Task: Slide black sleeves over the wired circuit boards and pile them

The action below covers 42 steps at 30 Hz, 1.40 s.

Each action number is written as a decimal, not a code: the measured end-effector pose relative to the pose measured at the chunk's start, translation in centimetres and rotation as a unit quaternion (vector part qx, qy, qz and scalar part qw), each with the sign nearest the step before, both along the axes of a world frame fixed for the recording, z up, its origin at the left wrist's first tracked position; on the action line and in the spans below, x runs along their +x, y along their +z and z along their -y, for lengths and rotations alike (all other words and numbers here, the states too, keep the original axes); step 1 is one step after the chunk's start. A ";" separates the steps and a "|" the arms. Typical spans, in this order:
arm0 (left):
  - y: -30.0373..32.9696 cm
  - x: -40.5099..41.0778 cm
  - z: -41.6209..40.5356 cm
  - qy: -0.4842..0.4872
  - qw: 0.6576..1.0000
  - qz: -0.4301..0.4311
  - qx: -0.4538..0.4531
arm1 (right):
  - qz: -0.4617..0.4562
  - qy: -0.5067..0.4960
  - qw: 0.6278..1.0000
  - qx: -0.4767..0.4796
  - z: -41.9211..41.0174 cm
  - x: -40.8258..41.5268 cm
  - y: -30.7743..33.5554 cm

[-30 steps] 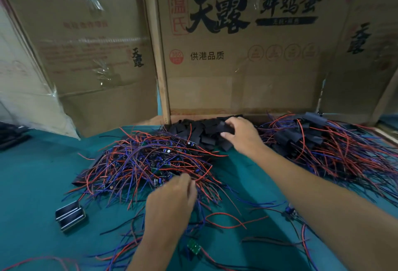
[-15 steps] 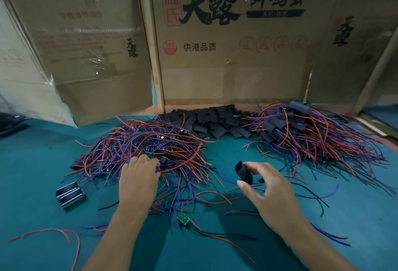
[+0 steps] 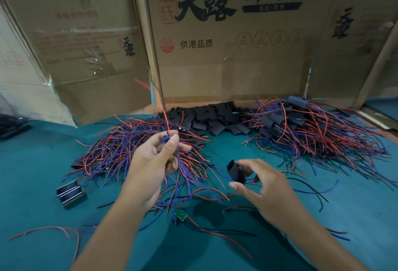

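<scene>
My left hand [image 3: 154, 163] is raised above the heap of unsleeved wired boards [image 3: 129, 150] and pinches one wired circuit board [image 3: 167, 138] between thumb and fingers; its red wire stands up and its blue wires hang down. To its right, my right hand [image 3: 261, 186] holds a single black sleeve [image 3: 235, 171] between thumb and forefinger, its open end turned toward the left hand. A stock of flat black sleeves [image 3: 211, 118] lies at the back centre. The pile of sleeved boards [image 3: 301, 128] sits at the back right.
Green cloth covers the table [image 3: 32, 173]. A loose green board [image 3: 181, 214] with red and black wires lies near my left forearm. Two small metal clips [image 3: 70, 193] sit at the left. Cardboard boxes [image 3: 226, 55] wall off the back. A stray red wire [image 3: 53, 231] lies front left.
My right hand took a sleeve from the back stock and brought it toward me. My left hand pulled one wired board out of the heap and lifted it.
</scene>
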<state>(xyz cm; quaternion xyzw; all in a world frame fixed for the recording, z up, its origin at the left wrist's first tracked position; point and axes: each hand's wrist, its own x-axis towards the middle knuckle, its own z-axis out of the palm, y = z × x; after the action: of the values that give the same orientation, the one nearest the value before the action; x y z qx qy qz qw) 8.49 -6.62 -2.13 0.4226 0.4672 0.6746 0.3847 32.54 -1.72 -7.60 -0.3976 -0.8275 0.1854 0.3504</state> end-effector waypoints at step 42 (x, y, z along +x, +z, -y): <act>-0.5 0.8 -0.7 -0.003 0.970 0.229 0.078 | -0.038 0.138 0.989 -0.043 4.3 -3.0 0.5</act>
<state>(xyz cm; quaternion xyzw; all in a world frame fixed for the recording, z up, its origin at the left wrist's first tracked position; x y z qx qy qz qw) 9.25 -5.88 -2.63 0.2871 0.3118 0.7865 0.4491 29.52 -5.98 -7.09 -0.2873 -0.8518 0.2821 0.3352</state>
